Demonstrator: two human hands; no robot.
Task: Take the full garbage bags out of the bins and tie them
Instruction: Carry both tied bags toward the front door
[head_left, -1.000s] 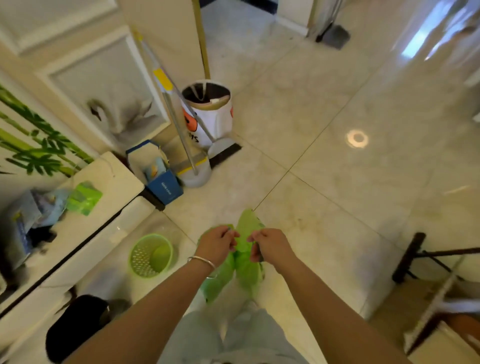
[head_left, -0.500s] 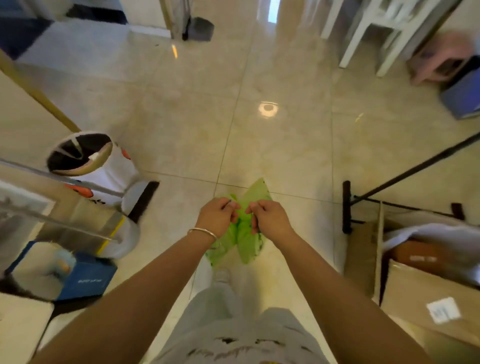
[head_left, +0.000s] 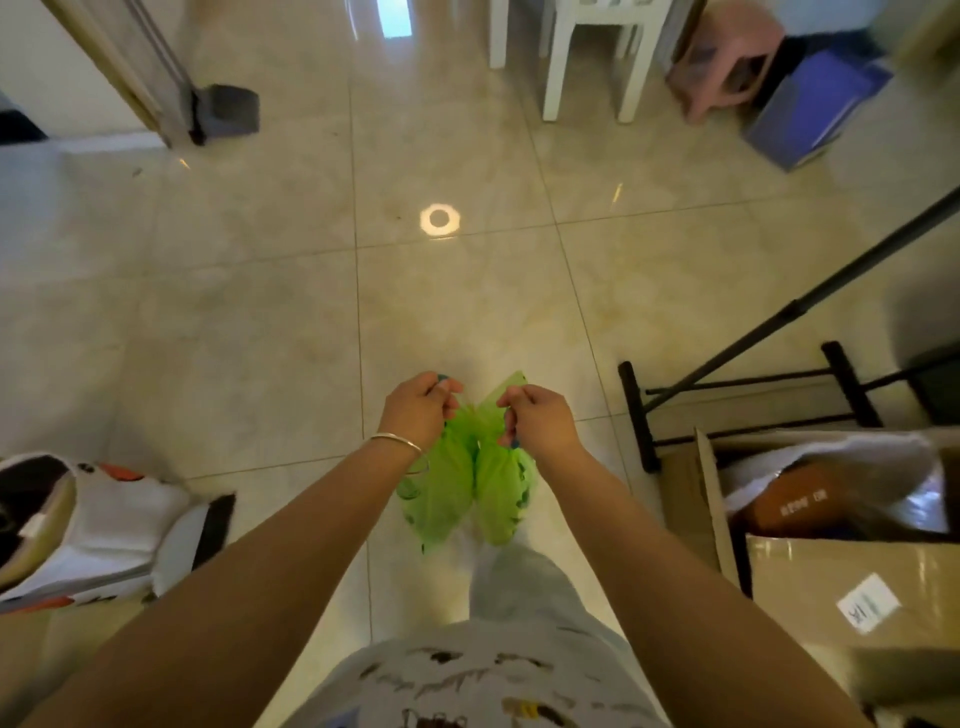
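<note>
Two hands, left hand (head_left: 420, 410) and right hand (head_left: 540, 418), pinch the green garbage bag's (head_left: 467, 480) gathered top, fingers closed on it, above the floor (head_left: 260, 312).

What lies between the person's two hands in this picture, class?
In the head view, the gathered neck of the green garbage bag lies between the left hand and right hand, both pinching it; the bag hangs below.

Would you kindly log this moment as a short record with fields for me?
bag: green bag, held up off the floor
left hand: pinching one top flap
right hand: pinching the other flap
knot: cannot tell whether it is tied
nearby left: white bin
nearby right: open cardboard box
</note>
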